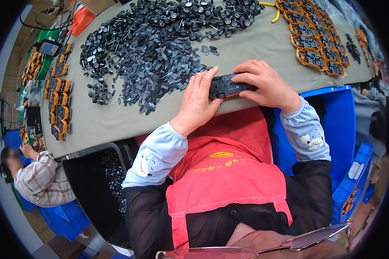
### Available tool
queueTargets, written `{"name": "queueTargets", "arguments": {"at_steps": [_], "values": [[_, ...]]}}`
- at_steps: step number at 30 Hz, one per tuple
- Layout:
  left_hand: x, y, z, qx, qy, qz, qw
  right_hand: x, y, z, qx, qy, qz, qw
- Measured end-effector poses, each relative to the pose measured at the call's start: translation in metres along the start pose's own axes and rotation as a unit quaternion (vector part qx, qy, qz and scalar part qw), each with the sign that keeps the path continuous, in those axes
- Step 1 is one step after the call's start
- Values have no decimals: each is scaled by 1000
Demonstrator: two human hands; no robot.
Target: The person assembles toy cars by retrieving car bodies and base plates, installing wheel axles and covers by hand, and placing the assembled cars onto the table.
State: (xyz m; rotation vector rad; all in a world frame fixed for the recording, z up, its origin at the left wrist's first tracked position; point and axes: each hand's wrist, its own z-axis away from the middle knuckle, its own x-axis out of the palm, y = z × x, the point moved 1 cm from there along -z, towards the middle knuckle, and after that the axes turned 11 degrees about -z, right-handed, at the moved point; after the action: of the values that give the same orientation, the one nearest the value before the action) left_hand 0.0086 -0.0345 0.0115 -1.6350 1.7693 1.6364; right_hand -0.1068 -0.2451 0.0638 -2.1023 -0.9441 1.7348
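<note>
- Grasps a toy car (227, 86), underside up, between left hand (196, 102) and right hand (268, 85).
- Seems to press or check its underside.
- Likely needs steady support next.

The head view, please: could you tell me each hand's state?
Left hand: holding the left end of the black chassis.
Right hand: holding its right end.

Beyond the right hand (267, 85), the grey-green cloth-covered bench (256, 48) allows passage between two obstacles: a heap of flat black plastic pieces (160, 64) leftward, rows of orange-and-black toy-car bodies (309, 58) rightward.
</note>
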Motion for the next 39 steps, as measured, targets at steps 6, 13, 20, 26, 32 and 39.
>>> {"name": "queueTargets", "arguments": {"at_steps": [6, 13, 20, 26, 32, 39], "values": [[-7, 17, -8, 51, 46, -75, 995, -1, 12, 22, 86, 99, -137, 982], [-1, 33, -24, 123, 36, -122, 984, 11, 21, 28, 161, 80, -216, 960], [-1, 30, -21, 129, 31, -139, 981, 5, 27, 30, 144, 102, -241, 954], [-1, 23, -21, 63, -5, -56, 996, 2, 40, 31, 295, -9, -451, 842], [-11, 37, -40, 69, -38, -80, 994, 15, 39, 34, 146, 85, -317, 933], [-10, 35, -52, 92, -89, -104, 986, 16, 37, 34, 117, 95, -212, 965]]}}
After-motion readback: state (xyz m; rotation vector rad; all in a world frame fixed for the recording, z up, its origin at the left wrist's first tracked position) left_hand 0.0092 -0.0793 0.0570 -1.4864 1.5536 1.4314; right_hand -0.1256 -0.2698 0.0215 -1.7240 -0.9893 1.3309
